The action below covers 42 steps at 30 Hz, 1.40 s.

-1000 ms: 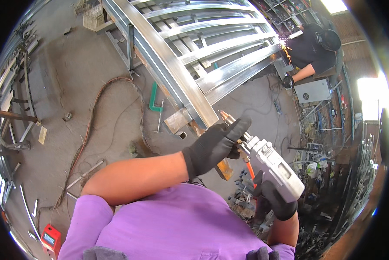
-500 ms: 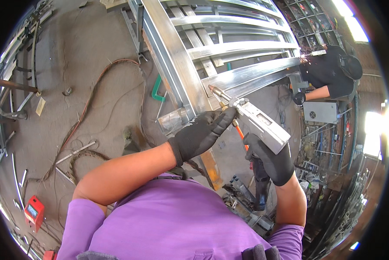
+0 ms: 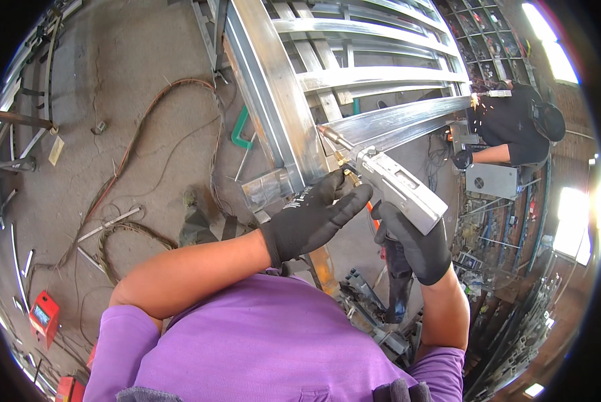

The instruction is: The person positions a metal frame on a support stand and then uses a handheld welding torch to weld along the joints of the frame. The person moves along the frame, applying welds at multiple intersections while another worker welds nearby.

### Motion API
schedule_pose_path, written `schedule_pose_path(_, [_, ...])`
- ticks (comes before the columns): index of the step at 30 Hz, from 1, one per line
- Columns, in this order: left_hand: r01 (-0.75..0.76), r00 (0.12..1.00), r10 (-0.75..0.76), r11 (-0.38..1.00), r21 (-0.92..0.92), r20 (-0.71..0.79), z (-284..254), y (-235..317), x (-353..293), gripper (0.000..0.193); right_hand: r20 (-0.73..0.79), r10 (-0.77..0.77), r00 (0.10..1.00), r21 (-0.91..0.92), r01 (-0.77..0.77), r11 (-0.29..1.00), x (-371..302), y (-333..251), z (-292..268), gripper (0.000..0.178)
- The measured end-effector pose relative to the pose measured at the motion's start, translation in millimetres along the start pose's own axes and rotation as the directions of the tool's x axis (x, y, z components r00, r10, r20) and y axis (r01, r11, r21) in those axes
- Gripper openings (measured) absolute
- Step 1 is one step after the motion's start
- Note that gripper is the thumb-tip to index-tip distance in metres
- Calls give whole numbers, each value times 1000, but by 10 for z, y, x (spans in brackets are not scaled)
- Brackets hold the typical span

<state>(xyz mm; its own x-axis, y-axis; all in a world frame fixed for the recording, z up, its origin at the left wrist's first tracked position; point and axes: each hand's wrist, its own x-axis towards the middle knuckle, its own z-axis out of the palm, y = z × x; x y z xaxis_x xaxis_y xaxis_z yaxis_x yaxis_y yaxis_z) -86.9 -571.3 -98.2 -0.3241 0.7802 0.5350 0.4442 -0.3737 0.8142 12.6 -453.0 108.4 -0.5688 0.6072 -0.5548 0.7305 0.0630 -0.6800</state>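
Observation:
My right hand (image 3: 418, 244), in a black glove, is wrapped round the rear of a welding gun (image 3: 404, 191). The gun has a boxy silver body and a copper-coloured nozzle (image 3: 334, 136). That nozzle points up and left, its tip over the corner of a metal frame (image 3: 274, 87). My left hand (image 3: 310, 218), also black-gloved, reaches in from the left, thumb and fingers apart. Its fingertips are at the brass fitting (image 3: 347, 167) below the nozzle; whether they press on it is hard to see. An orange hose (image 3: 370, 209) runs down from there between my hands.
A co-worker in black (image 3: 511, 124) crouches at the right end of the frame, where sparks (image 3: 478, 102) fly. A green clamp (image 3: 241, 130) is beside the frame. Cables (image 3: 140, 130) cross the floor at left, near a red machine (image 3: 44, 318). A grey box (image 3: 491, 181) stands at right.
My left thumb has swung away from the fingers, opening a gap by the brass fitting. The welding gun's nozzle has shifted slightly left. Sparks at the co-worker's spot now look orange.

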Motion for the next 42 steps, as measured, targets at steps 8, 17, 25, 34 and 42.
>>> schedule_pose_path(8, [581,814,-491,661,-475,312,-308,311,319,73,-59,-53,997,82,57,995,49,59,70,29])
schedule_pose_path(17, [501,853,-352,760,-414,386,-166,185,172,61,22,65,998,6,-66,998,18,-44,-5,28])
schedule_pose_path(25, [546,838,-458,707,-450,297,-180,251,207,80,-27,-67,997,169,70,983,21,205,2,27])
schedule_pose_path(34, [504,863,-427,750,-428,268,-183,256,177,93,4,58,998,103,-58,993,-5,36,11,34])
schedule_pose_path(42, [573,815,-461,732,-369,352,-155,232,155,95,-20,31,999,100,-29,995,-19,27,33,30])
